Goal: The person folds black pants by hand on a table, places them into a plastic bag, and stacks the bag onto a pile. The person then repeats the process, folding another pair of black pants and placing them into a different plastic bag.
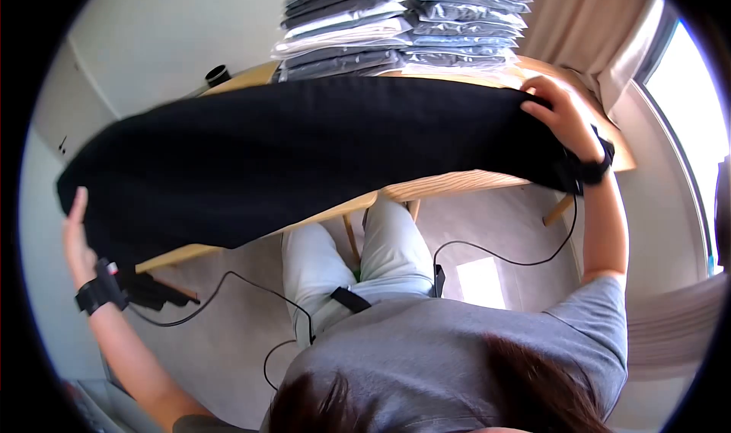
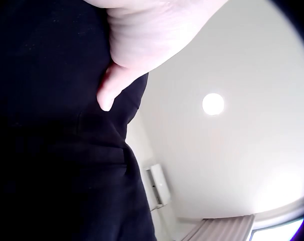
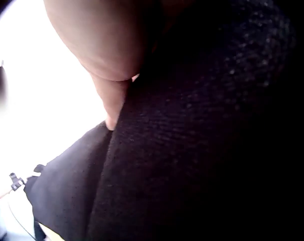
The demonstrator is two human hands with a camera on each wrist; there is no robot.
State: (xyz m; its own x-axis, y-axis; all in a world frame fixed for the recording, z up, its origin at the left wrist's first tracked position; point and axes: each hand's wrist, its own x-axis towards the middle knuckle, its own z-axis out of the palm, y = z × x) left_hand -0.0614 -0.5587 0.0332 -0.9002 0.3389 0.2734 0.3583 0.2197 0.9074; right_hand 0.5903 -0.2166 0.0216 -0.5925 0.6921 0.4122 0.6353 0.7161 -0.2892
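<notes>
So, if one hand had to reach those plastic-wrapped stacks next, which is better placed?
Probably the right hand: it grips the end of the black cloth nearer the plastic-wrapped stacks, while the left hand holds the opposite end, farther off. Either would likely have to release the cloth first.

The black cloth [image 1: 266,151] looks matt, with a fine weave. At twelve o'clock, the packets [image 1: 464,33] have glossy, crinkled clear plastic over folded cloth. The bench [image 1: 457,182] is pale, smooth, grained wood. Between one and two o'clock, the curtain [image 1: 571,22] is matt cloth.
</notes>
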